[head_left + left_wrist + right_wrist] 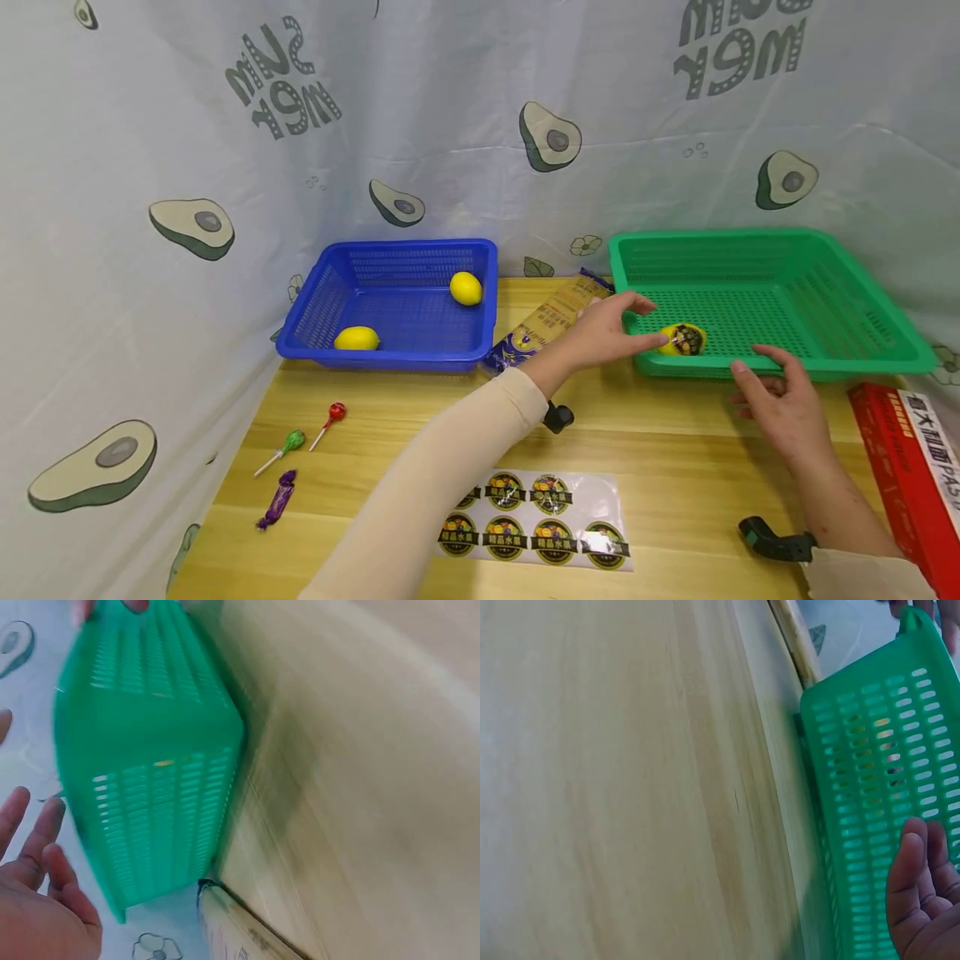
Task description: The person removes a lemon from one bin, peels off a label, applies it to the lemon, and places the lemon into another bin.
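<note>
A yellow lemon [666, 343] bearing a dark round sticker [686, 339] lies at the front left of the green basket [885, 364]. My left hand [611, 331] reaches over that basket's left edge, fingers spread and holding nothing; its thumb tip is beside the lemon, and whether it touches cannot be told. At the front rim is my right hand [787, 412], its fingers loosely bent with nothing between them. The right wrist view has the right hand [926, 900] close against the basket's slotted wall [870, 772]; contact is unclear.
Two lemons, one at the front left [357, 337] and one at the back right [466, 288], lie in a blue basket [405, 364]. Between the baskets is a gold packet [555, 317]. A sticker sheet [528, 521], lollipops [292, 442], purple candy [277, 500] and red box [900, 467] occupy the table.
</note>
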The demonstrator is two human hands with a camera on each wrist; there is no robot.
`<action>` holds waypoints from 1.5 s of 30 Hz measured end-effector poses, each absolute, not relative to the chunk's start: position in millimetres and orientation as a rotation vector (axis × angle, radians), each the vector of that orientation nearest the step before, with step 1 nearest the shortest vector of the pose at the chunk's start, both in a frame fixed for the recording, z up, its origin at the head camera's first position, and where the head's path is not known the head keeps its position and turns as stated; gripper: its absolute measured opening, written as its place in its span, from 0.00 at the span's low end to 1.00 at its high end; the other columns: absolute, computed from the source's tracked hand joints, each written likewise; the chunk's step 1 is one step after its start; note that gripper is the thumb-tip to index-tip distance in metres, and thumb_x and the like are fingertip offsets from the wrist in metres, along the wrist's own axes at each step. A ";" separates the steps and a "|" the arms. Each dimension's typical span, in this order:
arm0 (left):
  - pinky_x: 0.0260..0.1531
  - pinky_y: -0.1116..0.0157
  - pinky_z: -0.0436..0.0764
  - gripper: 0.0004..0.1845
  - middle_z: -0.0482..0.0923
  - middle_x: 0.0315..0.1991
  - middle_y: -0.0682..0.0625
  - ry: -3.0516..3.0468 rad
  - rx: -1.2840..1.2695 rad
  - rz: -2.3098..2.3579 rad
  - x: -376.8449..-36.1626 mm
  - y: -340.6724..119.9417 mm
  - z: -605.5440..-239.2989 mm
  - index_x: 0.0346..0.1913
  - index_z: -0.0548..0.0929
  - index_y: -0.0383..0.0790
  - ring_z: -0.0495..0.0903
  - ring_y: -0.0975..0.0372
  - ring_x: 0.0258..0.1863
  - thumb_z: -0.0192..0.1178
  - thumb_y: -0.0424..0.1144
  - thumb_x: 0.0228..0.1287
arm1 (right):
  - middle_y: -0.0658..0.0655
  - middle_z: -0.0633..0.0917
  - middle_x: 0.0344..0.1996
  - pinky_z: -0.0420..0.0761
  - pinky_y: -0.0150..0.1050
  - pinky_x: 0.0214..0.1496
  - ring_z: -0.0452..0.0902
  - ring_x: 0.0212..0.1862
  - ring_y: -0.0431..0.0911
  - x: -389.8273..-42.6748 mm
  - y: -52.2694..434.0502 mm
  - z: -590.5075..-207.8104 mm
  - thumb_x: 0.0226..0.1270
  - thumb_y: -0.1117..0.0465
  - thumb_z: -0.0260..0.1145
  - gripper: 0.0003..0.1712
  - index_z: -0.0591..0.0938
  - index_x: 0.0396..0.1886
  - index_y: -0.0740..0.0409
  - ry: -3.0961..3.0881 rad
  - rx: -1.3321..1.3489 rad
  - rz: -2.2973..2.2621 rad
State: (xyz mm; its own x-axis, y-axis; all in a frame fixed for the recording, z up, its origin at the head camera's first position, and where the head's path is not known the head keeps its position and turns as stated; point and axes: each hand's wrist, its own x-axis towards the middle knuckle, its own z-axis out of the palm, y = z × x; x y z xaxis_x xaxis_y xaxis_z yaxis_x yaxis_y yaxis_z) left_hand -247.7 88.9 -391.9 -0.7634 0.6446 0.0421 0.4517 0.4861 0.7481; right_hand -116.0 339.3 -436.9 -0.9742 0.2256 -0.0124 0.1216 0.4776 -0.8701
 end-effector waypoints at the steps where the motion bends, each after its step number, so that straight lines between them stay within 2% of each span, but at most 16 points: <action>1: 0.69 0.65 0.69 0.28 0.76 0.67 0.62 2.463 0.953 1.177 -243.9 83.3 -392.2 0.69 0.74 0.55 0.71 0.64 0.66 0.63 0.58 0.70 | 0.24 0.78 0.32 0.82 0.27 0.33 0.83 0.30 0.30 -115.8 339.4 -437.0 0.80 0.45 0.56 0.36 0.55 0.81 0.38 -2.610 -0.313 1.527; 6: 0.57 0.74 0.75 0.25 0.77 0.65 0.55 2.437 1.022 1.237 -222.1 50.6 -394.3 0.67 0.76 0.49 0.76 0.64 0.61 0.64 0.53 0.71 | 0.26 0.79 0.28 0.79 0.25 0.31 0.81 0.27 0.30 -113.1 331.2 -435.2 0.79 0.46 0.57 0.38 0.54 0.82 0.39 -2.577 -0.338 1.465; 10: 0.53 0.72 0.76 0.22 0.77 0.63 0.56 2.495 1.040 1.178 -204.6 16.8 -391.4 0.64 0.78 0.52 0.75 0.65 0.56 0.63 0.53 0.71 | 0.28 0.78 0.26 0.76 0.25 0.30 0.78 0.24 0.31 -110.0 300.4 -430.7 0.78 0.48 0.59 0.38 0.57 0.81 0.43 -2.528 -0.331 1.404; 13: 0.53 0.70 0.78 0.20 0.78 0.62 0.56 2.547 1.046 1.114 -195.1 -10.3 -387.1 0.62 0.80 0.53 0.76 0.64 0.55 0.64 0.53 0.71 | 0.31 0.79 0.28 0.78 0.28 0.29 0.78 0.26 0.34 -109.5 266.3 -426.4 0.77 0.50 0.61 0.37 0.60 0.80 0.47 -2.540 -0.249 1.425; 18: 0.48 0.69 0.80 0.18 0.82 0.56 0.53 2.663 1.080 1.052 -192.2 -59.7 -379.0 0.58 0.83 0.48 0.79 0.63 0.50 0.67 0.48 0.69 | 0.48 0.83 0.34 0.80 0.33 0.28 0.79 0.29 0.39 -114.1 207.5 -419.8 0.76 0.54 0.64 0.33 0.66 0.76 0.52 -2.600 -0.006 1.464; 21: 0.48 0.65 0.82 0.18 0.83 0.53 0.50 2.742 1.046 1.034 -199.2 -94.9 -370.8 0.56 0.84 0.44 0.81 0.60 0.49 0.69 0.46 0.67 | 0.57 0.83 0.37 0.79 0.34 0.30 0.79 0.32 0.41 -124.1 175.7 -416.9 0.76 0.54 0.64 0.31 0.68 0.74 0.52 -2.652 0.108 1.485; 24: 0.51 0.58 0.83 0.19 0.83 0.54 0.49 2.816 0.943 0.949 -211.8 -134.3 -362.5 0.56 0.85 0.44 0.81 0.56 0.53 0.70 0.47 0.66 | 0.60 0.83 0.39 0.78 0.35 0.33 0.78 0.36 0.44 -139.2 147.7 -414.1 0.76 0.52 0.64 0.30 0.70 0.73 0.51 -2.715 0.183 1.515; 30: 0.64 0.47 0.76 0.25 0.78 0.65 0.45 2.837 0.635 0.732 -247.6 -212.8 -351.5 0.63 0.82 0.46 0.75 0.49 0.65 0.70 0.48 0.65 | 0.58 0.80 0.39 0.75 0.38 0.33 0.75 0.35 0.48 -171.8 101.3 -409.8 0.74 0.49 0.66 0.32 0.70 0.74 0.47 -2.791 0.304 1.616; 36: 0.74 0.41 0.64 0.31 0.66 0.76 0.40 2.709 0.479 0.592 -275.1 -264.2 -348.2 0.69 0.77 0.46 0.60 0.42 0.77 0.71 0.43 0.64 | 0.55 0.76 0.30 0.70 0.37 0.28 0.69 0.28 0.46 -200.2 72.3 -410.6 0.73 0.46 0.66 0.35 0.69 0.76 0.44 -2.839 0.387 1.631; 40: 0.73 0.39 0.64 0.30 0.64 0.76 0.37 2.645 0.424 0.525 -286.9 -278.7 -352.4 0.70 0.76 0.45 0.59 0.40 0.77 0.70 0.39 0.66 | 0.55 0.75 0.28 0.72 0.38 0.25 0.70 0.23 0.47 -213.6 61.9 -413.0 0.74 0.45 0.65 0.35 0.67 0.76 0.43 -2.886 0.342 1.661; 42: 0.71 0.40 0.67 0.31 0.65 0.76 0.36 2.626 0.399 0.499 -291.3 -282.6 -355.5 0.71 0.75 0.45 0.64 0.40 0.74 0.70 0.38 0.65 | 0.56 0.75 0.28 0.73 0.38 0.26 0.71 0.24 0.47 -218.4 58.6 -415.7 0.74 0.45 0.64 0.35 0.67 0.77 0.43 -2.905 0.317 1.678; 43: 0.70 0.42 0.70 0.31 0.65 0.76 0.36 2.618 0.382 0.486 -293.1 -283.8 -356.8 0.71 0.75 0.45 0.68 0.42 0.71 0.70 0.38 0.65 | 0.56 0.75 0.29 0.74 0.38 0.27 0.71 0.25 0.47 -220.3 57.1 -417.2 0.74 0.45 0.64 0.35 0.67 0.77 0.43 -2.908 0.306 1.691; 45: 0.61 0.48 0.78 0.32 0.67 0.74 0.35 2.595 0.346 0.476 -297.0 -286.8 -359.7 0.72 0.74 0.45 0.79 0.48 0.56 0.69 0.37 0.65 | 0.56 0.75 0.30 0.75 0.37 0.27 0.71 0.26 0.47 -223.4 54.1 -420.4 0.74 0.45 0.64 0.35 0.67 0.77 0.44 -2.912 0.295 1.702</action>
State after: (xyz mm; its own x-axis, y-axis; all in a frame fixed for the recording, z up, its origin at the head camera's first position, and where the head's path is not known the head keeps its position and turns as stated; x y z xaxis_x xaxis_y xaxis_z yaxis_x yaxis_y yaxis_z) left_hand -297.0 -286.8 -359.7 -0.8549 0.3222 -0.4066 0.1568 0.9076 0.3896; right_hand -223.4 54.1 -420.4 -0.9553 -0.2693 -0.1219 -0.0259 0.4871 -0.8730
